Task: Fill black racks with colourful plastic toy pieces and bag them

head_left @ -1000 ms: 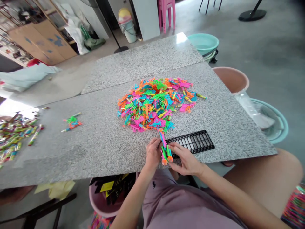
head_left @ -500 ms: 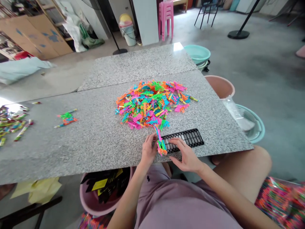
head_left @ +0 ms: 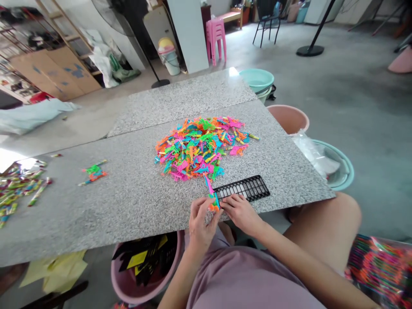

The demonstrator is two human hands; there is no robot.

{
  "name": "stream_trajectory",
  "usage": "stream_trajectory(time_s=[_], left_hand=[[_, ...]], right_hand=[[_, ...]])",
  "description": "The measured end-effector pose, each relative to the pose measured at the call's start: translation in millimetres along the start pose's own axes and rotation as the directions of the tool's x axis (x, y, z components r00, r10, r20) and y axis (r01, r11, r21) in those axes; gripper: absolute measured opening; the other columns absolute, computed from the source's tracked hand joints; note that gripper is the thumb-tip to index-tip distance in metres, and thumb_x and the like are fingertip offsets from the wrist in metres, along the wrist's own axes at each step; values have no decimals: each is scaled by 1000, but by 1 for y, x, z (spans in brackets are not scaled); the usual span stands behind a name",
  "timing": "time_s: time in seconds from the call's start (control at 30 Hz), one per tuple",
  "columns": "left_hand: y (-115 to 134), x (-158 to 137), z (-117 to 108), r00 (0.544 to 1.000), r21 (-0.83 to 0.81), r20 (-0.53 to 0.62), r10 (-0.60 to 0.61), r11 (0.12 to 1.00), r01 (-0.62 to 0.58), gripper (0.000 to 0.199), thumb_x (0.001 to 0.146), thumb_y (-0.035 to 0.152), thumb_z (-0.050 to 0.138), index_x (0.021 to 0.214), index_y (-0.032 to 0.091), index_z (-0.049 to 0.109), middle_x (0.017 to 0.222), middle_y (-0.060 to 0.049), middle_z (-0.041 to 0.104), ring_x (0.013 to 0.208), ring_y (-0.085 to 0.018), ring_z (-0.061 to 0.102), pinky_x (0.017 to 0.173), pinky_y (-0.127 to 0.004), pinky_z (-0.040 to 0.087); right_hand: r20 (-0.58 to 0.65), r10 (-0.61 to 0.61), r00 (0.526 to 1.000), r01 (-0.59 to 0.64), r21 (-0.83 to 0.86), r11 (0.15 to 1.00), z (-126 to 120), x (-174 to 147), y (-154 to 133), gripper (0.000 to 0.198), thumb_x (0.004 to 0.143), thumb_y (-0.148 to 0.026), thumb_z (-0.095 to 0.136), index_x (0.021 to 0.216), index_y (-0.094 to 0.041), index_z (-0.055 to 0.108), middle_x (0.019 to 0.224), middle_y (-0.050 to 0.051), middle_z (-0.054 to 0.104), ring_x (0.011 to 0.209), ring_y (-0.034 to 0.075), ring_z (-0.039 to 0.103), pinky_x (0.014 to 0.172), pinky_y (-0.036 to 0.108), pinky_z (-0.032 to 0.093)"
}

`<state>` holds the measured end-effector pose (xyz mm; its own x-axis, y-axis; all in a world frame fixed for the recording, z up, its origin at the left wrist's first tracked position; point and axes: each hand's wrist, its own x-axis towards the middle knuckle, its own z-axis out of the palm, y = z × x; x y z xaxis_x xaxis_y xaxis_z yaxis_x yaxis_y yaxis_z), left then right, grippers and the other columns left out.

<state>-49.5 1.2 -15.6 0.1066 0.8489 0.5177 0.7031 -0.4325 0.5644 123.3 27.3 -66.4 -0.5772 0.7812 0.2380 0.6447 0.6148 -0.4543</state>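
A black plastic grid frame (head_left: 257, 186) lies near the table's front edge, with something white showing through its left part. Several small bright plastic pieces (head_left: 213, 201), pink, green, blue and orange, are bunched at its left end. My left hand (head_left: 201, 219) has its thumb and fingers closed around the near, orange end of this bunch. From the right, my right hand (head_left: 240, 212) presses its fingers together at the frame's front left corner, beside the bunch. What lies under its fingertips is hidden. Just beyond is a heap of similar bright plastic pieces (head_left: 199, 148).
The speckled stone table (head_left: 128, 197) carries a few loose pieces (head_left: 95, 171) and a pile of shiny coloured sticks (head_left: 19, 184) at left. Below the edge stands a pink tub (head_left: 119, 279) of black and yellow items. Basins (head_left: 288, 118) line the right side.
My right hand has moved left and down from above the frame to its front corner. My left hand has come round to the near end of the bunch. The whole view has shifted slightly.
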Motion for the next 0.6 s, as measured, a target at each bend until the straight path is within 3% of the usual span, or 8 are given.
stream_trajectory(time_s=[0.17, 0.3, 0.4, 0.5, 0.6], left_hand=[[-5, -5, 5, 999, 4, -31, 41, 999, -41, 32, 88, 19, 64, 120, 25, 58, 104, -6, 58, 95, -19, 60, 81, -33, 55], [-9, -5, 2, 999, -1, -16, 43, 999, -43, 34, 88, 22, 64, 122, 26, 57, 104, -6, 58, 95, -19, 60, 80, -33, 56], [-13, -4, 0, 1000, -14, 20, 24, 1000, -24, 44, 85, 26, 69, 126, 27, 52, 108, -7, 56, 99, -21, 60, 83, -36, 56], [-17, -7, -1, 997, -77, 33, -74, 994, 76, 71, 77, 31, 76, 137, 25, 39, 121, -11, 50, 106, -25, 57, 92, -46, 53], [-20, -13, -1, 989, -170, 61, -135, 975, 143, 70, 77, 29, 71, 136, 22, 35, 129, -15, 43, 118, -30, 50, 101, -54, 44]], right_hand=[[-17, 19, 1000, -20, -32, 999, 4, 1, -4, 14, 93, -20, 58, 107, -21, 63, 98, 8, 63, 93, 24, 52, 79, 39, 40], [10, -9, 1000, 8, 90, 996, -12, 15, 13, 13, 87, -21, 67, 100, -21, 66, 95, 5, 64, 93, 23, 56, 80, 36, 46], [-66, -3, 998, 8, 66, 998, -31, 50, 43, 18, 86, -10, 64, 101, -18, 67, 96, 5, 64, 93, 19, 59, 80, 30, 50], [-132, 1, 991, -10, -66, 998, -42, 94, 67, 23, 86, 3, 52, 95, -13, 67, 101, 6, 63, 101, 17, 59, 80, 26, 48], [-114, -70, 991, 63, -64, 996, -40, 128, 70, 21, 90, 1, 43, 91, -7, 63, 101, 2, 60, 105, 12, 57, 75, 18, 44]])
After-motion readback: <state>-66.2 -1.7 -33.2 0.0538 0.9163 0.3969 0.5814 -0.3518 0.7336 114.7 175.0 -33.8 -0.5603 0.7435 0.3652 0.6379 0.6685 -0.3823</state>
